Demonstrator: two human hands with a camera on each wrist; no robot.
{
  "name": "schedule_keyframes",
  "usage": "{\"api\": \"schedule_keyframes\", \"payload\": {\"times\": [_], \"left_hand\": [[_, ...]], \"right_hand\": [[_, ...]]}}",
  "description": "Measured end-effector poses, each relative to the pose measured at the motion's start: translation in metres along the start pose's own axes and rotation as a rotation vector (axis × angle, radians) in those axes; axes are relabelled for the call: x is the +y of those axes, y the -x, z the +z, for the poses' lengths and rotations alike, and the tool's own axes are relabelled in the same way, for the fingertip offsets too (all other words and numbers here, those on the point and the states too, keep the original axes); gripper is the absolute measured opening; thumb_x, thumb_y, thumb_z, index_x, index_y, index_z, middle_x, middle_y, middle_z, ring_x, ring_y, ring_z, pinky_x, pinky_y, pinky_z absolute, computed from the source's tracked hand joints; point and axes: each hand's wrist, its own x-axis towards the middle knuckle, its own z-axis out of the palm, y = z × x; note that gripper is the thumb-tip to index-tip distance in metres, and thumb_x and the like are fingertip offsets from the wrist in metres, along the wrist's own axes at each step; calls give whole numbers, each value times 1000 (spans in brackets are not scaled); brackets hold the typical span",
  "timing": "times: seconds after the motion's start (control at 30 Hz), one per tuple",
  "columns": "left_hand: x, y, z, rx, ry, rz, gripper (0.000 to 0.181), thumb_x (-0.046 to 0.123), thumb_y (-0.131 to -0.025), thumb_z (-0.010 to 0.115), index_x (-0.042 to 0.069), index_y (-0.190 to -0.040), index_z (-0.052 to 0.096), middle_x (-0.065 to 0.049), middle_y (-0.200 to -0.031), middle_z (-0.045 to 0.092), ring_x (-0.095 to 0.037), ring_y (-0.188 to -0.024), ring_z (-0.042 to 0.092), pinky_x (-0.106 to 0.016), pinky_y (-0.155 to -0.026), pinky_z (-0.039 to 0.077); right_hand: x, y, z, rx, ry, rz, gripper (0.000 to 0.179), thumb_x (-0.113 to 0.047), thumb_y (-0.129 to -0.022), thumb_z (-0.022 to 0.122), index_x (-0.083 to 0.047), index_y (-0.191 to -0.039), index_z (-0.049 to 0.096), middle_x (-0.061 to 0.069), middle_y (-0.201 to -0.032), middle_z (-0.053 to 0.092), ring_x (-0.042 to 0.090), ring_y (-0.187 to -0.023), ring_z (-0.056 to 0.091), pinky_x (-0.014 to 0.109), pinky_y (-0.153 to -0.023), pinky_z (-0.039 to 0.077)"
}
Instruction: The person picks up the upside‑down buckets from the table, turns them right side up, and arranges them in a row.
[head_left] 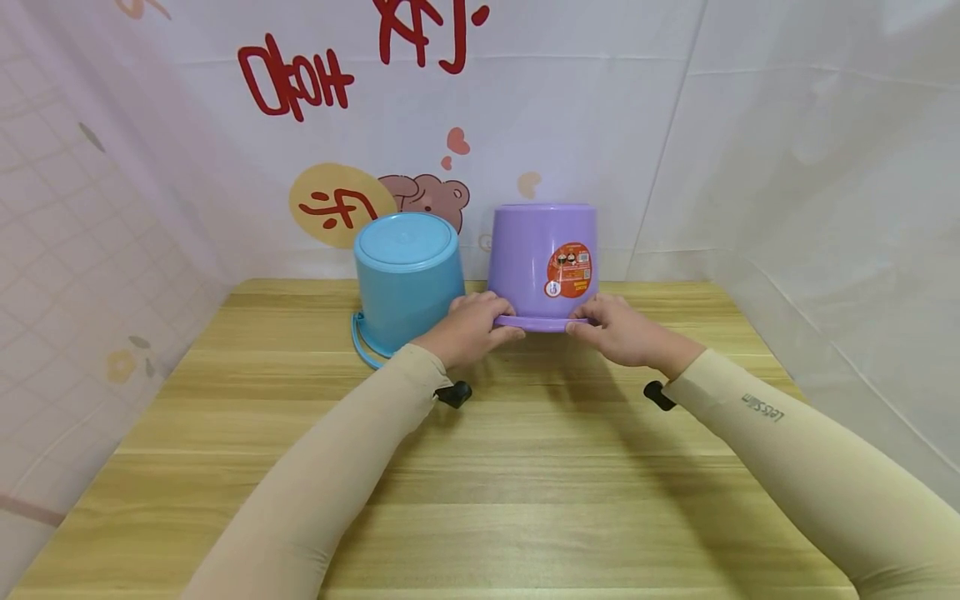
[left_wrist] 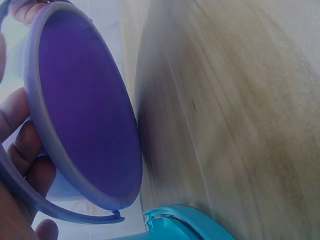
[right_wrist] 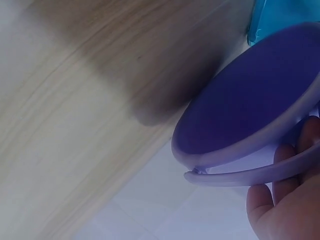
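A purple bucket [head_left: 519,262] stands upside down near the back of the table, a red round label on its side. My left hand [head_left: 471,330] grips its near edge on the left, and my right hand [head_left: 628,335] grips the same edge on the right. Both thumbs lie along the purple handle [right_wrist: 235,178], which runs beside the rim. In the left wrist view the dark inside [left_wrist: 90,105] of the bucket shows, its near rim tipped up off the wood. Beside my left hand, a light blue bucket [head_left: 411,304] sits upside down on the table.
The blue bucket's handle [head_left: 362,343] hangs at its left and front, partly behind my left wrist. A wooden table [head_left: 510,500] lies beneath, with a printed white curtain [head_left: 600,125] behind it and pale sheets on both sides.
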Motion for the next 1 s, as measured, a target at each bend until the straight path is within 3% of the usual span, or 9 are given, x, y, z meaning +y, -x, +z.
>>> {"api": "schedule_keyframes", "payload": {"times": [0.27,0.37,0.47,0.57,0.67,0.77,0.87,1.0], "left_hand": [[-1,-4,-2,-3,-38,-10,43,63,-88,43,24,-96,60,10,-90,52,-10,-91,46,-38,-92,30],[0,-5,-5,-16,-33,-9,45,64,-88,42,23,-93,60,8,-90,54,-12,-90,47,-41,-91,31],[2,-7,-9,-32,-17,-21,46,65,-87,41,23,-89,59,7,-88,55,-14,-90,47,-42,-90,32],[5,-9,-15,-48,4,-36,47,65,-88,39,22,-86,58,5,-83,55,-16,-86,48,-41,-85,35],[9,-12,-24,-72,46,-54,48,66,-88,39,22,-83,57,4,-74,54,-16,-78,51,-37,-75,39],[11,-14,-35,-118,131,-72,51,66,-88,39,19,-81,55,2,-68,50,-15,-67,51,-33,-62,42],[12,-14,-44,-160,210,-90,54,67,-87,39,16,-82,55,1,-69,47,-16,-63,49,-31,-57,43],[12,-16,-50,-161,249,-94,59,70,-85,38,15,-88,59,-1,-75,52,-16,-69,51,-32,-62,44]], "right_hand": [[-2,0,-1,13,-35,11,29,-40,-94,50,-15,-91,64,5,-94,53,21,-89,45,33,-74,38],[-2,0,1,77,-52,-7,30,-38,-94,52,-11,-93,65,5,-92,55,21,-87,46,34,-73,40],[-3,-1,4,189,-33,-36,30,-37,-92,55,-9,-101,64,7,-98,57,23,-92,45,37,-77,37],[-1,0,8,298,24,-97,40,-36,-90,58,-13,-122,57,8,-113,55,27,-103,43,41,-84,34],[4,0,13,380,102,-191,61,-34,-86,65,-19,-141,40,9,-128,48,30,-114,39,46,-91,32],[9,-2,13,472,180,-325,77,-28,-79,74,-19,-144,35,13,-133,44,35,-118,41,50,-94,32],[10,-7,9,570,251,-427,79,-20,-73,79,-15,-141,40,18,-132,47,38,-117,45,52,-94,34],[6,-12,2,645,295,-463,73,-17,-72,79,-12,-137,46,19,-122,53,37,-110,50,51,-90,37]]}}
